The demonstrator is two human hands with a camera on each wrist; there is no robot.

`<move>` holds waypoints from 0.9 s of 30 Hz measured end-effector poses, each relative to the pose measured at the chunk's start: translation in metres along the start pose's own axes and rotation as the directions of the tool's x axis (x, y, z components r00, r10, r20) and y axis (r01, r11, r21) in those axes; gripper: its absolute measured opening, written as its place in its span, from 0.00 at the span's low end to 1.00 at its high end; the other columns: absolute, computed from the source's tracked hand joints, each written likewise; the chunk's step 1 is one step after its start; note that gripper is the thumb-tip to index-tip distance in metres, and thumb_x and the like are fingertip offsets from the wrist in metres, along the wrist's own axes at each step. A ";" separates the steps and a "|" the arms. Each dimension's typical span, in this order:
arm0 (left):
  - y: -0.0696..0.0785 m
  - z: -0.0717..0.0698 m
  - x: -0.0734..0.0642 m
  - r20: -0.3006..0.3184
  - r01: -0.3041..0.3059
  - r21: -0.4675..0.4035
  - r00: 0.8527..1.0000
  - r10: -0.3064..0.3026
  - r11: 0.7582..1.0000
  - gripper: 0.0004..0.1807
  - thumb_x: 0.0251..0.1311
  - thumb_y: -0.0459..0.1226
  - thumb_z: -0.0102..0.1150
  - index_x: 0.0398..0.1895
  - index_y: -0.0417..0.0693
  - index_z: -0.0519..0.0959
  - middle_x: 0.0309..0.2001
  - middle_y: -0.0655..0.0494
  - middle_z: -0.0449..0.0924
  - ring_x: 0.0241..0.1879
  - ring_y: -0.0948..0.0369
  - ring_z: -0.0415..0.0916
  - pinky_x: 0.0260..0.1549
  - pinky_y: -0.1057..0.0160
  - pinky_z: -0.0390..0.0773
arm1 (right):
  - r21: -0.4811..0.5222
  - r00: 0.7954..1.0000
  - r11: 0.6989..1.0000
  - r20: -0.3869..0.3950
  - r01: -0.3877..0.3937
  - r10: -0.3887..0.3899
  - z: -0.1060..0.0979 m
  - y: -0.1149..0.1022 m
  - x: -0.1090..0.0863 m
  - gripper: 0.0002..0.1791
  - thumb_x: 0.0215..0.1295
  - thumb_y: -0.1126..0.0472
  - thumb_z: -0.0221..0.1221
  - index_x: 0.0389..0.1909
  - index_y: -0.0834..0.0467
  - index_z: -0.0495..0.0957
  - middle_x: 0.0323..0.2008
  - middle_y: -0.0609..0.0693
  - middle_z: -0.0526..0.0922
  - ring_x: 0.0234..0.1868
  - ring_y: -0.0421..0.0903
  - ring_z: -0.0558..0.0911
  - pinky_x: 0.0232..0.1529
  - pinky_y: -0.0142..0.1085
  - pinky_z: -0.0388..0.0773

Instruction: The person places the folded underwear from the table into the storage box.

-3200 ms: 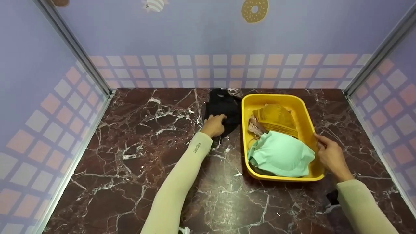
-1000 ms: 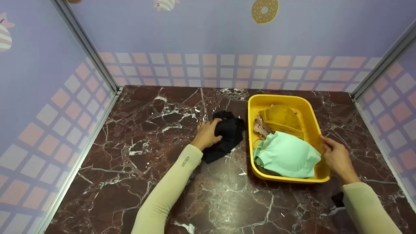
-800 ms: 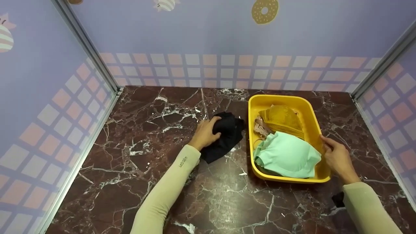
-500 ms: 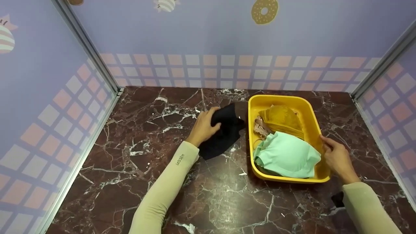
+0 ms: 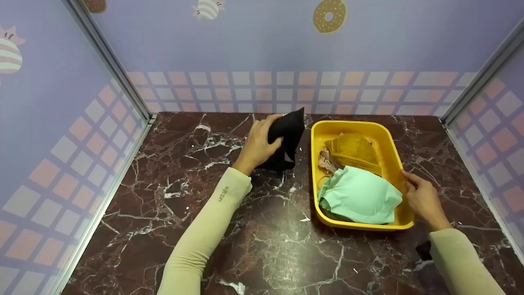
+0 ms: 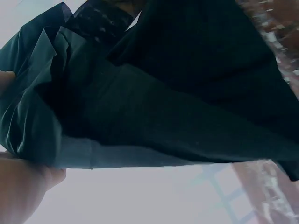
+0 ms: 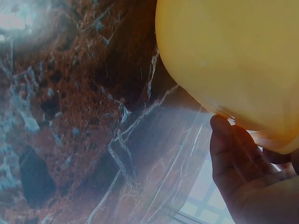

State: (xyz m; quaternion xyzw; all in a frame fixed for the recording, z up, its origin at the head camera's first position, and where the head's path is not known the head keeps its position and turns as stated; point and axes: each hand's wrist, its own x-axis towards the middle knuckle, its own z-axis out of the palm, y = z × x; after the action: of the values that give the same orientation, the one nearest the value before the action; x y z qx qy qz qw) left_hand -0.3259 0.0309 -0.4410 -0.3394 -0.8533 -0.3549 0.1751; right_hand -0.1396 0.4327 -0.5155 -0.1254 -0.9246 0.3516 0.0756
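My left hand [image 5: 260, 143] grips a black garment [image 5: 288, 129] between thumb and fingers, raised off the marble tabletop left of the yellow basin [image 5: 317, 207]. Its cloth hangs in folds that fill most of the left wrist view, so its exact kind is hard to tell. At the basin's right side, my right hand [image 5: 423, 198] holds the rim, thumb on top; in the right wrist view the fingers [image 7: 224, 154] lie against the outer wall. Inside the basin are a mint-green bra [image 5: 360, 196], a mustard bra [image 5: 354, 149] and a crumpled dusty-pink piece [image 5: 326, 161].
Dark red marble tabletop [image 5: 286, 254] with white veins runs under everything. Patterned lilac walls enclose it at the back [image 5: 245, 49] and on both sides. Small pale scraps lie here and there. A small black item [image 5: 423, 250] sits beside the right sleeve.
My left hand first pulled the black garment nearer along the tabletop, took a fuller hold and then lifted it, with its top edge now upright. My right hand stays on the basin's rim.
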 end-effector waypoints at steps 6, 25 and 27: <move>0.024 -0.005 0.022 -0.017 -0.024 -0.031 1.000 0.023 0.999 0.29 0.54 0.36 0.62 0.62 0.52 0.69 0.54 0.53 0.76 0.43 0.55 0.67 0.46 0.57 0.67 | -0.011 0.999 0.999 0.008 -0.041 0.041 -0.001 0.002 0.000 0.23 0.73 0.66 0.40 0.67 0.61 0.63 0.60 0.68 0.68 0.28 0.51 0.71 0.18 0.33 0.67; 0.129 0.032 0.102 -0.017 -0.230 -0.125 0.973 0.230 0.965 0.28 0.61 0.40 0.59 0.65 0.50 0.64 0.53 0.52 0.74 0.47 0.58 0.66 0.50 0.68 0.62 | 0.011 0.999 1.000 -0.014 -0.030 0.030 0.000 0.003 0.001 0.23 0.72 0.67 0.41 0.67 0.61 0.64 0.61 0.66 0.68 0.36 0.56 0.72 0.21 0.34 0.67; 0.136 0.042 0.107 -0.037 -0.268 -0.138 0.963 0.265 0.954 0.28 0.61 0.40 0.58 0.64 0.49 0.64 0.54 0.51 0.74 0.49 0.59 0.66 0.52 0.69 0.61 | 0.012 1.000 1.000 -0.016 -0.025 0.025 0.002 0.002 0.000 0.23 0.72 0.67 0.42 0.67 0.61 0.64 0.61 0.66 0.68 0.36 0.55 0.72 0.22 0.34 0.66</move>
State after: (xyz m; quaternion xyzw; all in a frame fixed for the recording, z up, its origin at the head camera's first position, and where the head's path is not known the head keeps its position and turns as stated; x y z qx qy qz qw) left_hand -0.3085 0.1803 -0.3463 -0.4597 -0.7708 -0.3908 0.2047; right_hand -0.1400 0.4330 -0.5179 -0.1394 -0.9203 0.3567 0.0796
